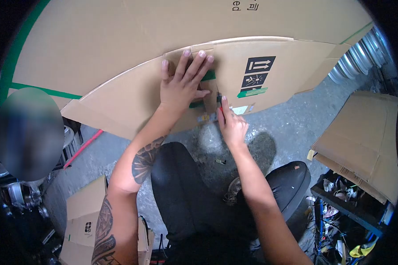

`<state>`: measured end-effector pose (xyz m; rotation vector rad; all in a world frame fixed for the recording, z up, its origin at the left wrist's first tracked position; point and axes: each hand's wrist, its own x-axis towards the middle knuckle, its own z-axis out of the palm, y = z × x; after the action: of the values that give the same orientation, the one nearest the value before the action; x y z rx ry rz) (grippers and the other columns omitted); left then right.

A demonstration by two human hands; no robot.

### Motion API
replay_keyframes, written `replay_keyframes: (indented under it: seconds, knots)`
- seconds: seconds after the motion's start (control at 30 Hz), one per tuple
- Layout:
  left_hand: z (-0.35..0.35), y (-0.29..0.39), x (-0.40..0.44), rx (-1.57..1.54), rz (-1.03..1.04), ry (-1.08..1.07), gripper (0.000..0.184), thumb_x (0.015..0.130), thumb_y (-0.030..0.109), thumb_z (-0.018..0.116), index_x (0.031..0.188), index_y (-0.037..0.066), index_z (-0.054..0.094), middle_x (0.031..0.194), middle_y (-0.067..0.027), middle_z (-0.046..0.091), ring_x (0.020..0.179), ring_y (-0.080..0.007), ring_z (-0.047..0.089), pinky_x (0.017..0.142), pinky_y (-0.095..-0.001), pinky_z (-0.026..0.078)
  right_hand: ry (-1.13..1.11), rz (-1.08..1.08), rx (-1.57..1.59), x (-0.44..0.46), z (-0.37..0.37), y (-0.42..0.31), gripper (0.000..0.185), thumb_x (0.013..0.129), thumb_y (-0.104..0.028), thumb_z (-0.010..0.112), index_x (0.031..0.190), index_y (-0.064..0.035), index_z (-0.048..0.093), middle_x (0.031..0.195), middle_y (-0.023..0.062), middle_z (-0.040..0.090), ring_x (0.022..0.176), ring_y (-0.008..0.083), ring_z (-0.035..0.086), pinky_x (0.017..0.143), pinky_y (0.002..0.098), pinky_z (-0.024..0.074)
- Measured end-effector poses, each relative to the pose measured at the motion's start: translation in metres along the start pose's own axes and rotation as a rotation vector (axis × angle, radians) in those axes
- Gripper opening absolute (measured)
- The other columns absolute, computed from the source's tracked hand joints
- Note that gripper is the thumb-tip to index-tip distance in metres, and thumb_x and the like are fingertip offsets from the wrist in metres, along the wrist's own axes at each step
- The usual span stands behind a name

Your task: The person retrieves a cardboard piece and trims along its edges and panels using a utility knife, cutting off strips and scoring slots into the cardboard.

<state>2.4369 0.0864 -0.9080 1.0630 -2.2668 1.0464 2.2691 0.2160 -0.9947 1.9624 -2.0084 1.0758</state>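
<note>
A large cardboard box with printed handling symbols stands in front of me. My left hand lies on its near panel, fingers spread towards the upper edge. In my right hand is a utility knife with a dark front end and a bit of red, its index finger stretched along the top. The knife's tip is at the panel, just right of my left thumb, near a dark slot. Strips of green tape cross the cardboard there. The blade itself is too small to make out.
Flattened cardboard rests on a dark bin with scraps at the right. Another carton stands at lower left, and a red rod lies near it. Silver ringed metal parts are at upper right. A small object lies on the concrete floor.
</note>
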Motion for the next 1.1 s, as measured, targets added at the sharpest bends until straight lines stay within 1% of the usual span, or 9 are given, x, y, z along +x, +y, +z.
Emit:
replay_keyframes:
  seconds: [0.2,0.4,0.5,0.6,0.7,0.8,0.9,1.0,1.1]
  knots:
    - [-0.003,-0.001,0.001,0.037,0.013,-0.024,0.113,0.061,0.085,0.063,0.159,0.033,0.041,0.169,0.0022,0.029,0.156,-0.0265,0.026,0.124,-0.0657,0.001,-0.059,0.046,0.031,-0.024,0.019,0.012,0.056,0.092,-0.02,0.075,0.146,-0.0159,0.058,0.088,0.0119,0.077,0.063,0.0302,0.072,0.057,0.0403,0.057]
    - [-0.002,-0.002,0.001,0.065,0.017,-0.007,0.106,0.066,0.086,0.059,0.157,0.033,0.045,0.166,0.0023,0.034,0.154,-0.027,0.03,0.124,-0.0654,0.0,-0.059,0.078,0.022,-0.047,0.04,0.017,0.056,0.092,-0.019,0.075,0.145,-0.0162,0.058,0.086,0.0117,0.076,0.063,0.0316,0.071,0.059,0.0418,0.0577]
    - [0.0,-0.001,0.0,0.051,0.008,-0.007,0.106,0.066,0.086,0.057,0.157,0.034,0.045,0.167,0.0024,0.033,0.154,-0.0271,0.029,0.124,-0.0652,0.0,-0.083,0.112,-0.03,-0.064,0.052,0.021,0.056,0.093,-0.021,0.073,0.147,-0.0198,0.057,0.086,0.0101,0.076,0.063,0.0321,0.071,0.06,0.042,0.0585]
    - [0.001,0.003,-0.002,-0.026,-0.072,-0.044,0.126,0.043,0.076,0.072,0.16,0.043,0.035,0.169,0.0104,0.027,0.156,-0.0218,0.026,0.124,-0.0675,0.003,-0.178,0.166,-0.114,-0.09,0.064,0.027,0.054,0.094,-0.022,0.07,0.147,-0.0276,0.057,0.096,0.0018,0.077,0.063,0.0252,0.071,0.062,0.0384,0.0588]
    - [0.003,0.004,-0.002,-0.061,-0.082,-0.022,0.126,0.043,0.076,0.072,0.159,0.044,0.035,0.169,0.0107,0.027,0.155,-0.0215,0.028,0.123,-0.0679,0.002,-0.213,0.213,-0.083,-0.107,0.076,0.031,0.056,0.095,-0.023,0.068,0.149,-0.0312,0.054,0.099,0.0009,0.077,0.064,0.0257,0.071,0.064,0.0396,0.0599]
    - [0.003,0.003,-0.002,-0.056,-0.083,-0.035,0.127,0.042,0.076,0.073,0.159,0.044,0.035,0.169,0.0108,0.027,0.155,-0.0211,0.028,0.123,-0.0675,0.003,-0.281,0.247,-0.135,-0.116,0.084,0.035,0.059,0.094,-0.024,0.068,0.15,-0.0351,0.052,0.101,0.0004,0.077,0.064,0.0259,0.072,0.065,0.0401,0.0607]
    - [0.001,0.003,-0.002,-0.038,-0.081,-0.038,0.127,0.042,0.076,0.073,0.159,0.044,0.035,0.169,0.0109,0.026,0.155,-0.0209,0.028,0.123,-0.0674,0.003,-0.263,0.269,-0.125,-0.122,0.093,0.038,0.06,0.095,-0.025,0.067,0.152,-0.0363,0.05,0.102,0.001,0.076,0.065,0.0259,0.072,0.066,0.0405,0.0611]
    - [-0.004,-0.002,0.001,0.088,0.021,-0.037,0.105,0.068,0.088,0.055,0.156,0.033,0.046,0.167,0.0023,0.031,0.155,-0.0298,0.028,0.123,-0.0638,-0.002,-0.265,0.257,-0.127,-0.126,0.095,0.042,0.06,0.096,-0.026,0.066,0.153,-0.0364,0.048,0.103,0.0014,0.077,0.066,0.0256,0.072,0.066,0.0406,0.0611]
    - [-0.004,-0.001,0.0,0.064,0.012,-0.039,0.106,0.065,0.084,0.062,0.157,0.033,0.045,0.168,0.0022,0.031,0.155,-0.0299,0.027,0.124,-0.0646,-0.002,-0.28,0.264,-0.134,-0.128,0.097,0.045,0.06,0.096,-0.026,0.065,0.153,-0.0361,0.048,0.103,0.002,0.076,0.066,0.0258,0.073,0.066,0.041,0.0613]
